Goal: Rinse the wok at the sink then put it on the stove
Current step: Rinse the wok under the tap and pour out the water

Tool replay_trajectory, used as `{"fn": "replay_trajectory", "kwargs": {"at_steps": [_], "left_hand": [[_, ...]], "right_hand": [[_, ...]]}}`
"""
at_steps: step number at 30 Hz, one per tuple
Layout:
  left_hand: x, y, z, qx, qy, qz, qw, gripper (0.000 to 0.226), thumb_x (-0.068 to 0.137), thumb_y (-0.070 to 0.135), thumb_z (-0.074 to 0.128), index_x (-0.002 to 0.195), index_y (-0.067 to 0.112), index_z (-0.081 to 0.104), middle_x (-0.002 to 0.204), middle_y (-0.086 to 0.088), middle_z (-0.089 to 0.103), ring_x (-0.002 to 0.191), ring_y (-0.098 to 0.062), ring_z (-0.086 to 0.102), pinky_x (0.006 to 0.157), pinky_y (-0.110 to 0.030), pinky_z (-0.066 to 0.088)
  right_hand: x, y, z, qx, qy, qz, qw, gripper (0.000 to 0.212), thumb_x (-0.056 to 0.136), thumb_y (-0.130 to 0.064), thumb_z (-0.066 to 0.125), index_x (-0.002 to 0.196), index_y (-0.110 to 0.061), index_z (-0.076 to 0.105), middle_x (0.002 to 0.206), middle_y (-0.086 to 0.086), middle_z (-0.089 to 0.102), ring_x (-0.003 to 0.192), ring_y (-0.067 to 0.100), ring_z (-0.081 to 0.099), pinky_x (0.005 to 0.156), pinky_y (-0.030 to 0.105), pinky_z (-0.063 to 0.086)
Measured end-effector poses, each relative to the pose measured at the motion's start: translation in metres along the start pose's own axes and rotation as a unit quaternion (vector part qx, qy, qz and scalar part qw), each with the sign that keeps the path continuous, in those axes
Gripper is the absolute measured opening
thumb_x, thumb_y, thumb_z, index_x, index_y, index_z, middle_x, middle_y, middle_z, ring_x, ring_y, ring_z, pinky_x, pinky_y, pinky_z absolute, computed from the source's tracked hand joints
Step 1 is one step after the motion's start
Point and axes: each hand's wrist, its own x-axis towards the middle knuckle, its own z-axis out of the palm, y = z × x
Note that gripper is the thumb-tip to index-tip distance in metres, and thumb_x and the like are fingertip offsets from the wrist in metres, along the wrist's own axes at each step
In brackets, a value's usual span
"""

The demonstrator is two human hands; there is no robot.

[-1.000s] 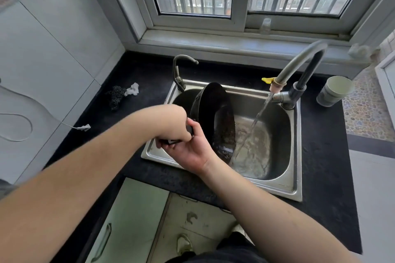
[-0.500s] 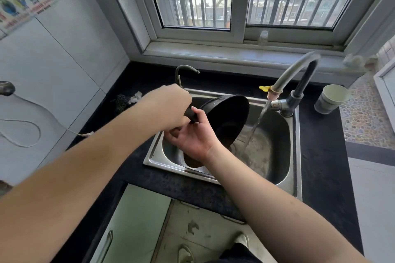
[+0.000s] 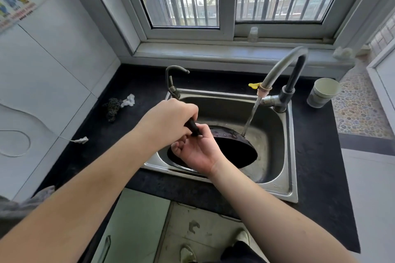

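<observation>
Both the left hand (image 3: 171, 121) and right hand (image 3: 198, 151) grip the wok's handle (image 3: 193, 127), tilting the wok (image 3: 233, 149) so the faucet (image 3: 280, 66) stream at 1 o'clock strikes its rim.

left arm: bare forearm, stretched forward and up from the lower left corner, wrist straight
left hand (image 3: 171, 120): back of the hand up, fingers curled tightly into a fist around the black wok handle (image 3: 193, 127), which juts out below its knuckles
right arm: bare forearm, reaching in from the lower right, wrist bent slightly back
right hand (image 3: 199, 149): just below and to the right of the left hand, touching it, palm turned up, thumb raised against the end of the handle, fingers curled loosely under the handle
hands together: both meet at the handle
</observation>
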Motion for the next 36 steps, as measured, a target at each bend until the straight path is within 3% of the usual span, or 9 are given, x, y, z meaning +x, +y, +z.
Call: {"fn": "replay_trajectory", "kwargs": {"at_steps": [5,9,13,16,18,23,29,32,36], "left_hand": [[0.004,0.008,0.006,-0.100,0.067,0.003,0.993,0.024,0.072,0.032,0.080,0.093,0.026,0.070,0.069,0.017,0.056,0.072,-0.006,0.052,0.066,-0.022,0.039],[0.007,0.015,0.017,-0.273,0.080,-0.034,0.958,0.022,0.066,0.032,0.086,0.085,0.032,0.074,0.076,0.019,0.069,0.078,0.002,0.064,0.074,-0.010,0.044],[0.014,0.032,0.035,-0.459,0.065,-0.051,0.885,0.019,0.074,0.016,0.084,0.090,0.020,0.075,0.086,0.006,0.072,0.080,-0.006,0.069,0.076,-0.021,0.055],[0.025,0.048,0.049,-0.515,0.074,-0.053,0.852,0.013,0.080,0.009,0.077,0.090,0.014,0.071,0.090,-0.001,0.068,0.079,-0.007,0.066,0.074,-0.022,0.055],[0.034,0.054,0.057,-0.536,0.082,-0.048,0.839,0.012,0.082,0.009,0.075,0.090,0.014,0.067,0.091,-0.004,0.068,0.085,-0.012,0.066,0.080,-0.027,0.055],[0.053,0.065,0.065,-0.538,0.072,-0.020,0.840,0.010,0.086,0.012,0.072,0.088,0.019,0.065,0.084,0.006,0.067,0.085,-0.009,0.064,0.084,-0.031,0.054],[0.070,0.074,0.068,-0.539,0.056,0.002,0.840,0.009,0.087,0.025,0.068,0.092,0.019,0.063,0.101,0.002,0.075,0.103,-0.015,0.069,0.100,-0.045,0.048],[0.077,0.079,0.064,-0.518,0.040,0.008,0.854,0.017,0.082,0.030,0.074,0.090,0.017,0.066,0.095,0.000,0.075,0.096,-0.017,0.070,0.096,-0.046,0.051],[0.084,0.088,0.066,-0.512,0.035,-0.007,0.859,0.026,0.081,0.027,0.077,0.077,0.006,0.061,0.070,-0.005,0.071,0.071,-0.019,0.069,0.083,-0.043,0.056]], "right_hand": [[-0.011,-0.011,-0.007,-0.007,-0.019,-0.027,0.999,0.039,0.084,-0.034,0.043,0.071,-0.009,0.070,0.059,-0.005,0.043,0.062,0.010,0.040,0.067,0.026,0.039],[-0.022,-0.022,-0.015,0.008,-0.033,-0.036,0.999,0.031,0.083,-0.033,0.045,0.083,-0.010,0.066,0.062,-0.003,0.049,0.058,0.011,0.048,0.068,0.027,0.040],[-0.031,-0.036,-0.022,-0.038,-0.037,-0.044,0.998,0.038,0.084,-0.038,0.048,0.100,-0.010,0.069,0.065,-0.001,0.049,0.060,0.011,0.049,0.068,0.027,0.043],[-0.043,-0.049,-0.032,-0.086,-0.027,-0.045,0.995,0.044,0.084,-0.050,0.053,0.092,-0.011,0.073,0.063,-0.003,0.048,0.062,0.009,0.044,0.069,0.026,0.043],[-0.054,-0.060,-0.040,-0.132,0.013,-0.041,0.990,0.047,0.089,-0.056,0.049,0.091,-0.012,0.064,0.066,-0.003,0.051,0.060,0.010,0.047,0.068,0.026,0.043],[-0.090,-0.091,-0.075,-0.224,0.174,-0.062,0.957,0.044,0.099,-0.050,0.037,0.106,-0.012,0.056,0.086,0.004,0.058,0.059,0.012,0.055,0.067,0.031,0.049],[-0.129,-0.119,-0.117,-0.212,0.260,-0.109,0.936,0.023,0.100,-0.029,0.047,0.096,-0.012,0.061,0.071,0.001,0.063,0.053,0.012,0.061,0.057,0.028,0.056],[-0.141,-0.129,-0.130,-0.213,0.287,-0.122,0.926,0.020,0.099,-0.024,0.049,0.096,-0.011,0.063,0.075,0.002,0.062,0.060,0.013,0.059,0.059,0.028,0.055],[-0.148,-0.139,-0.136,-0.208,0.318,-0.137,0.915,0.018,0.097,-0.020,0.050,0.089,-0.011,0.063,0.072,0.002,0.061,0.054,0.012,0.059,0.054,0.025,0.056]]}}
